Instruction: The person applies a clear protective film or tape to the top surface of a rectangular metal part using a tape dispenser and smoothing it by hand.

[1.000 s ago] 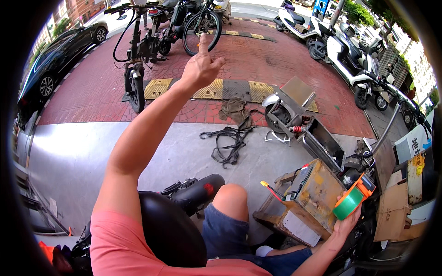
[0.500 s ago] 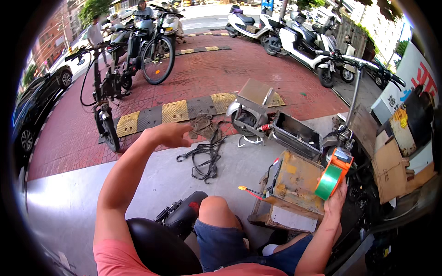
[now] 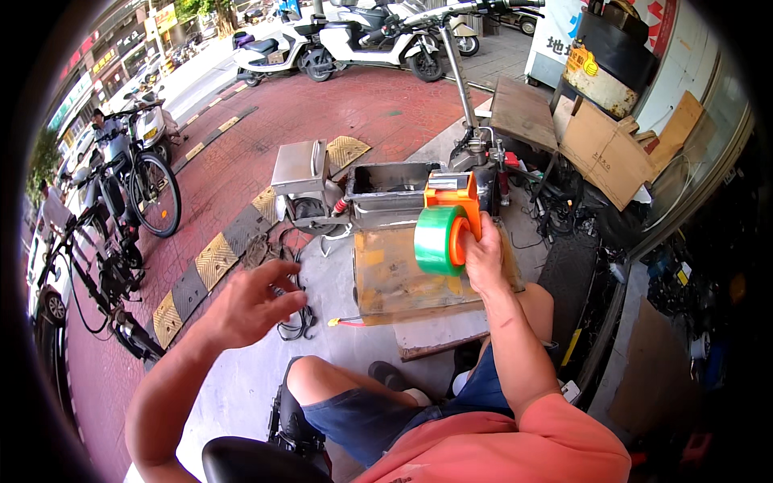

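My right hand (image 3: 486, 259) grips an orange tape dispenser (image 3: 452, 191) loaded with a wide roll of green tape (image 3: 437, 241). It is held above the right part of a boxy pack (image 3: 386, 278) with brown and yellowish patches, partly covering it. From the pack's near left corner comes a short red lead with a yellow connector (image 3: 333, 322). To the left of the pack hovers my left hand (image 3: 254, 306), fingers apart and holding nothing. Under the pack's near side a pale board (image 3: 439, 334) shows.
Beyond the pack stands a partly dismantled scooter with an open dark tray (image 3: 394, 179) and a silver box (image 3: 299, 167). Dark straps (image 3: 296, 322) lie on the floor behind my left hand. Cardboard (image 3: 608, 153) leans at right; a bicycle (image 3: 153, 193) stands at left.
The view has turned to the right. My right hand has lifted the tape dispenser from the pack's right side to above it. My left hand has drawn back nearer to me, still open.
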`<state>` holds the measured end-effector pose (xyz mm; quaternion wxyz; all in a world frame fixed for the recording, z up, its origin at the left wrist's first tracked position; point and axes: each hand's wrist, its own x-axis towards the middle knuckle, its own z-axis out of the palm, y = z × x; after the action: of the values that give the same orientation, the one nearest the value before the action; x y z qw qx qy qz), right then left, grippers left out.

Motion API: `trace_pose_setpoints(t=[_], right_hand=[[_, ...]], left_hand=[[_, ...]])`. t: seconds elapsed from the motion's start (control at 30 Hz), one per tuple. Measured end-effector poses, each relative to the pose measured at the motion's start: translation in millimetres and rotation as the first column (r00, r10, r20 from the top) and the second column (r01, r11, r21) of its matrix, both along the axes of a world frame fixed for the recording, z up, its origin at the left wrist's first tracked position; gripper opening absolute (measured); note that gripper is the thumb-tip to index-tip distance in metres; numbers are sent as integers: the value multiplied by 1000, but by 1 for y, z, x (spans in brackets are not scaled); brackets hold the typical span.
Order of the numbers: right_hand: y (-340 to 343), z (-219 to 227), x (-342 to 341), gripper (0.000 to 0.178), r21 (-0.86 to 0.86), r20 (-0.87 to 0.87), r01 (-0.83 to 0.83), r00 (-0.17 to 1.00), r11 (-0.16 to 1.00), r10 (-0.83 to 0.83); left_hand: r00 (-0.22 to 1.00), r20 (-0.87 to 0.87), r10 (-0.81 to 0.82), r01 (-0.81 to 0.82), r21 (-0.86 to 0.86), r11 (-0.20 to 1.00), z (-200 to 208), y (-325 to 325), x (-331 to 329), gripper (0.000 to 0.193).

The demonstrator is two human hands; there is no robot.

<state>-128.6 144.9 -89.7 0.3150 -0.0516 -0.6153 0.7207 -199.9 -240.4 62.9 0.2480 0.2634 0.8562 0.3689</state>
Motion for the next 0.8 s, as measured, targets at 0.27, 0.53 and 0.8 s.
trace_pose_setpoints(t=[0.27,0.53,0.8], right_hand=[[-63,70,17,22,436,-28,156,987,886,-160],[-38,63,71,63,16,-25,-533,845,846,534],[-42,1,123,70,-743,-337,-627,651,232,681]], left_hand=[[895,442,-54,-165,443,881,-17,125,51,86],[761,626,-173,-189,468,863,-43,120,65,62],[532,778,-334,-88,443,892,-74,116,91,79]])
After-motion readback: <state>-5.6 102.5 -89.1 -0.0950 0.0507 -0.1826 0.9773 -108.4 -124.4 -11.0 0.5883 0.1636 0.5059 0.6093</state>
